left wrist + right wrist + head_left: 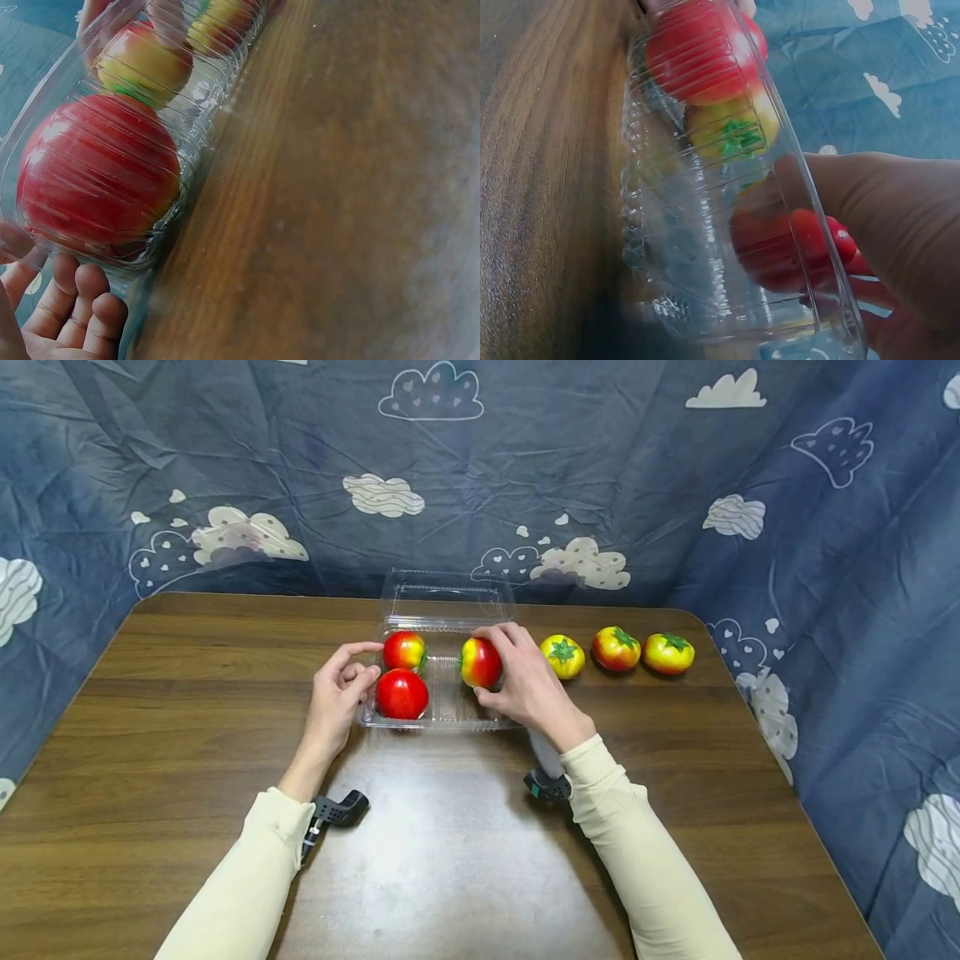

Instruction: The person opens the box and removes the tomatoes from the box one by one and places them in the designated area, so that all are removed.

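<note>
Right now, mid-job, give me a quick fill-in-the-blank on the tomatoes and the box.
1. The right hand grips a tomato inside the clear ____.
2. Counting that one, ____ tomatoes are in the box.
3. ____ tomatoes lie on the table right of the box.
4. The box lid is ____.

Missing: box; three; three; open

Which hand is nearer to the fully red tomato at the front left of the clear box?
Left. The left hand rests at the clear box's left edge, right beside the red tomato. The right hand holds another tomato on the box's right side.
</note>
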A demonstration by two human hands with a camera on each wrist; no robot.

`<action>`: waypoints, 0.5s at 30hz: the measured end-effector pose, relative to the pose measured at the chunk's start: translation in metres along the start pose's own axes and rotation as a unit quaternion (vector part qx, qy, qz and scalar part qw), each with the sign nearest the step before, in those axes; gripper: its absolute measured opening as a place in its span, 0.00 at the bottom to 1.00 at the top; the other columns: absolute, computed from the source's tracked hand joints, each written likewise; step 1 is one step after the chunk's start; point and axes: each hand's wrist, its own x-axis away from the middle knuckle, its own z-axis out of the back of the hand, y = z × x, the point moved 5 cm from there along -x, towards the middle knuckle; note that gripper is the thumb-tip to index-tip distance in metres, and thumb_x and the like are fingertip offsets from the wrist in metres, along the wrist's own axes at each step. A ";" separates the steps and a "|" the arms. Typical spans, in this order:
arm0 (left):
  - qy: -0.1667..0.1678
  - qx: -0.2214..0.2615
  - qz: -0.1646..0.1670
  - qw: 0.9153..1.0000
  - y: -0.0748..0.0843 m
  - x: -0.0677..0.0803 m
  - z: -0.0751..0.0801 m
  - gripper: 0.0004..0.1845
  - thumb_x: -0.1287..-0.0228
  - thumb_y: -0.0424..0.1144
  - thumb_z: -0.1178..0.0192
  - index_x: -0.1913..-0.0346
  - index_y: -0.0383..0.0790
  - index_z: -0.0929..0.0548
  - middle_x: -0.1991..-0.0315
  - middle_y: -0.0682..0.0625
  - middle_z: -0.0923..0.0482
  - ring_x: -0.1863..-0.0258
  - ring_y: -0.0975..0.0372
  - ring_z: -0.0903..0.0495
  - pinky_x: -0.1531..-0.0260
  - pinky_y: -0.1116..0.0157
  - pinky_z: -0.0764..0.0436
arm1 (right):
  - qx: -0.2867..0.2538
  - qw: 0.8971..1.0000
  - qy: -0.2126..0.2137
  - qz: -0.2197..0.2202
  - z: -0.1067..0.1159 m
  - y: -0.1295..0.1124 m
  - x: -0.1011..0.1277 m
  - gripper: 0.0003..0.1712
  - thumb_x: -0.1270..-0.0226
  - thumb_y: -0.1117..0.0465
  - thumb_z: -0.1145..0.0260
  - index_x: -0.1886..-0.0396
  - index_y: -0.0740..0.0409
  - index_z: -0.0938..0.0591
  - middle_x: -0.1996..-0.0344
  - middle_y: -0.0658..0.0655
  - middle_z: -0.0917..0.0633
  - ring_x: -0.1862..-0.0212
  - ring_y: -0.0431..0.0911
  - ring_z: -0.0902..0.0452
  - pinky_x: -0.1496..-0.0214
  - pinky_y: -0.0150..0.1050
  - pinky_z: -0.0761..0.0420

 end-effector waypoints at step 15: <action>0.000 -0.007 -0.006 1.000 0.000 0.001 0.001 0.18 0.33 0.25 0.43 0.42 0.26 0.24 0.76 0.26 0.37 0.81 0.47 0.38 0.85 0.70 0.30 | -0.047 0.997 0.061 -0.012 0.006 0.004 0.002 0.47 0.55 0.55 0.22 0.33 0.55 0.31 0.44 0.56 0.25 0.44 0.48 0.28 0.37 0.43 0.25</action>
